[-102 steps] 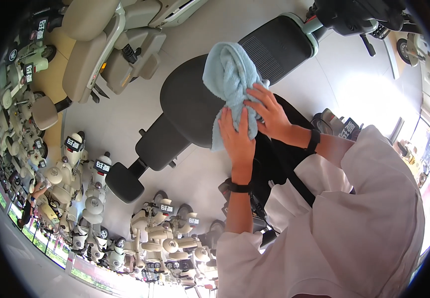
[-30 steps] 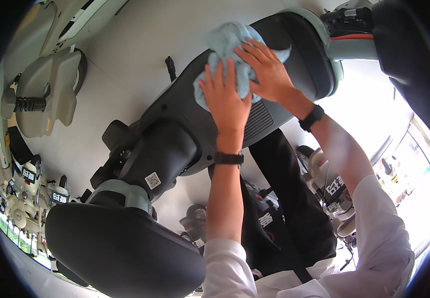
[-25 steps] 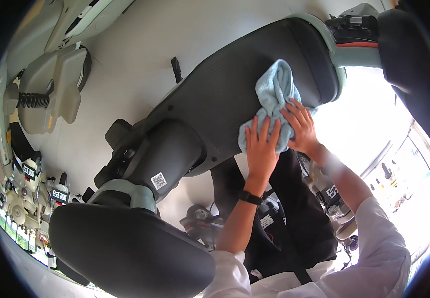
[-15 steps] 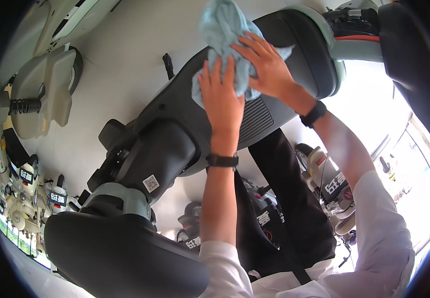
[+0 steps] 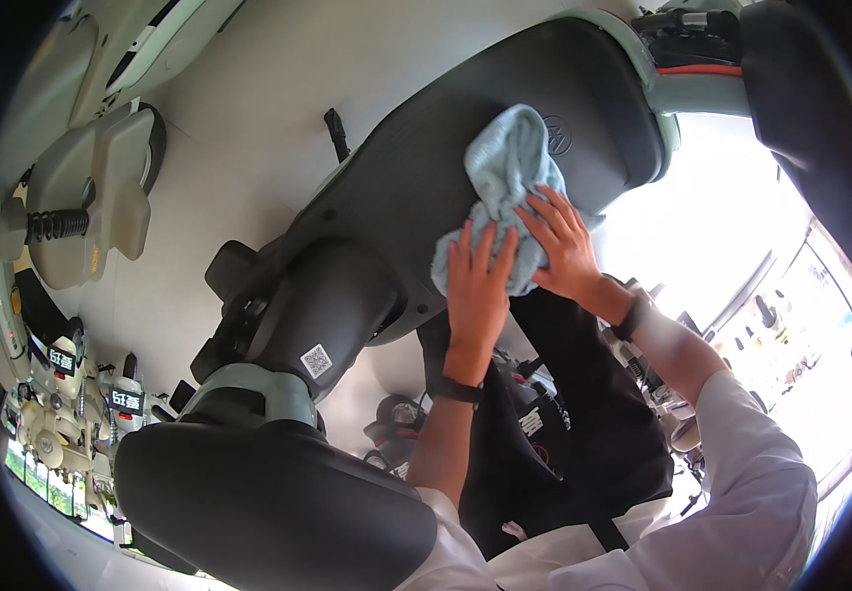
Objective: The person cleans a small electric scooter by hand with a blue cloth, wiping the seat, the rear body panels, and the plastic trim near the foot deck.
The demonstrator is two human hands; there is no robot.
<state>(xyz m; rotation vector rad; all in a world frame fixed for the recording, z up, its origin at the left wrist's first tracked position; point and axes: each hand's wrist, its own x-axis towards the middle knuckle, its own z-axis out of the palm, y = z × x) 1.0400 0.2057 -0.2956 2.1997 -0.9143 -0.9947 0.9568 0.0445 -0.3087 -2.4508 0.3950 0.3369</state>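
A light blue cloth (image 5: 507, 158) lies crumpled on the dark grey footboard (image 5: 411, 172) of a scooter, near its edge on my side. On the cloth's near left part, my left hand (image 5: 475, 300) rests with its fingers stretched out. My right hand (image 5: 569, 258) lies a little farther and to the right, fingers spread over the same cloth. Both palms face down, and neither hand is closed round the cloth. The black scooter seat (image 5: 278, 502) is at lower left, beside my left arm.
The scooter's pale green front panel (image 5: 702, 96) and a dark handlebar part (image 5: 687, 39) stand at upper right. A stand or footrest (image 5: 336, 133) juts out beyond the footboard. Another scooter's wheel and shock absorber (image 5: 57, 225) are at far left. More scooters (image 5: 66, 433) stand behind it.
Both hands have drawn the cloth toward me and slightly right across the footboard. A round emblem on the footboard now shows beside the cloth.
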